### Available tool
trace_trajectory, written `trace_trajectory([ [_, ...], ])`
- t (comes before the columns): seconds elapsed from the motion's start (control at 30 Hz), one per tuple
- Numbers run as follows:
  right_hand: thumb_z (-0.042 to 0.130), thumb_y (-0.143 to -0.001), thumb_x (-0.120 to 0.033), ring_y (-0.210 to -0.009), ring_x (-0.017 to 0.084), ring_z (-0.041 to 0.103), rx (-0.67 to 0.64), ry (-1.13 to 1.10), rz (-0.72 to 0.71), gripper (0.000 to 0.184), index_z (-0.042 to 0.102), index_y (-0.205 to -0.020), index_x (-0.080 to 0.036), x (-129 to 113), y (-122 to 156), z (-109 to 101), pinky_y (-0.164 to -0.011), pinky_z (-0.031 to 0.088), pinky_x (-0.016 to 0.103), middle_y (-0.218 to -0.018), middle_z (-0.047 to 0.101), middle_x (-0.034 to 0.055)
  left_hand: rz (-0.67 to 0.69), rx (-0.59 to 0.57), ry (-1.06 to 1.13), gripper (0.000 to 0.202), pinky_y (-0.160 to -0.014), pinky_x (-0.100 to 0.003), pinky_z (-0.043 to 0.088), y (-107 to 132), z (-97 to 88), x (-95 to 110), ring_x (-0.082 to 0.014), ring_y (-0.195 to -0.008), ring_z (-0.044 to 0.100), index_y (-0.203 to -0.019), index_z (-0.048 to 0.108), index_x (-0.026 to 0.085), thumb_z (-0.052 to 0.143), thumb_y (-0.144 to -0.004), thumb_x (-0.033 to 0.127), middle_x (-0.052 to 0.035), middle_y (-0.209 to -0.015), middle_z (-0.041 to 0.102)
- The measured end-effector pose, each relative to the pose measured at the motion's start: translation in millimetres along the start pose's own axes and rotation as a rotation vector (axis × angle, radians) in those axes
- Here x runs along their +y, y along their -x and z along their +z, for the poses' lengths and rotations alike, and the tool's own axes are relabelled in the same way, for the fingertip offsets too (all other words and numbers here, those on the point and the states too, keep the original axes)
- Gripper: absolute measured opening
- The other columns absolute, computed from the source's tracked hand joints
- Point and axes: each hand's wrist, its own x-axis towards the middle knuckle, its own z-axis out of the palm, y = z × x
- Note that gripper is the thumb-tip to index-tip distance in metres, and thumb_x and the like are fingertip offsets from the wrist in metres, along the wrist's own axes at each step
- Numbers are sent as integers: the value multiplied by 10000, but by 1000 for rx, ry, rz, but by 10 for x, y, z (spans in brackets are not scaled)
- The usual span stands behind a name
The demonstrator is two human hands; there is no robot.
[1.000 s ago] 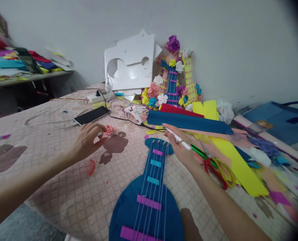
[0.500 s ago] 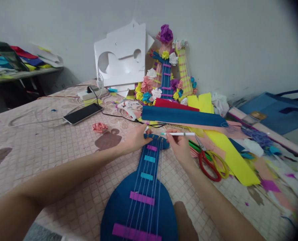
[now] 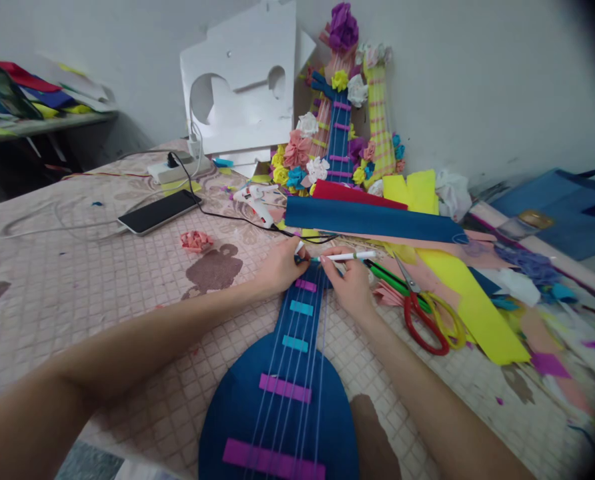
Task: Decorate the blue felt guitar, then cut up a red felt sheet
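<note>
A blue craft guitar [image 3: 242, 390] lies on the table in front of me, with pale strings and purple and light-blue strips across it. My right hand [image 3: 351, 288] pinches a slim white pen [image 3: 353, 256] above the head of the guitar, its teal tip pointing left. Close beside it, my left hand [image 3: 281, 267] is closed on a small white piece that looks like the pen cap [image 3: 299, 247]. The teal tip reaches the left fingertips, which hide whether tip and cap touch. Both hands cover part of the guitar's head.
Red-and-yellow scissors [image 3: 425, 323] and a green cutter [image 3: 390, 279] lie to the right among paper scraps. Behind are a white glue gun [image 3: 256, 200], a blue sheet [image 3: 367, 219] and decorated guitars [image 3: 340, 143]. A phone [image 3: 160, 212] and pink paper flower [image 3: 196, 241] lie left.
My right hand has brought the pen left, so its tip now meets the left fingertips. The camera view has shifted slightly.
</note>
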Motion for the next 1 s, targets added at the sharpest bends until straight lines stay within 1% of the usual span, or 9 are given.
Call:
trace_trajectory([
  [0.17, 525, -866, -319, -812, 197, 608, -14, 27, 20, 133, 601, -853, -211, 1, -2, 3, -749, 450, 323, -850, 660, 39, 5, -7, 15, 165, -674, -301, 449, 2, 11, -18, -160, -718, 597, -694, 446, 201, 591, -689, 122, -3, -770, 667],
  [0.33, 528, -864, -332, -806, 201, 609, 11, 60, 24, 140, 599, -837, -214, 6, -1, 7, -750, 449, 328, -835, 661, 37, 1, -10, 23, 164, -681, -304, 453, 1, 3, -4, -163, -722, 601, -694, 456, 200, 592, -691, 110, -7, -765, 668],
  [0.6, 523, -869, -327, -808, 202, 612, 14, 47, 16, 141, 601, -844, -213, 16, -6, 2, -752, 445, 327, -831, 662, 37, 2, -13, 34, 176, -678, -301, 451, -1, 12, -16, -163, -729, 607, -692, 445, 198, 595, -696, 107, -10, -776, 670],
  [0.73, 528, -866, -324, -798, 201, 609, 9, 51, 13, 138, 603, -837, -211, -5, -7, -8, -724, 438, 318, -823, 658, 35, -2, -19, 33, 184, -684, -306, 453, 0, 5, -5, -166, -731, 607, -688, 441, 199, 598, -693, 103, -13, -784, 674],
  [1.0, 519, -871, -323, -778, 196, 608, 4, 50, -3, 143, 599, -838, -210, 2, -5, -2, -721, 438, 313, -809, 658, 31, -22, -11, 20, 163, -677, -290, 441, 2, -3, 24, -159, -730, 599, -697, 460, 195, 596, -694, 105, -8, -778, 669],
])
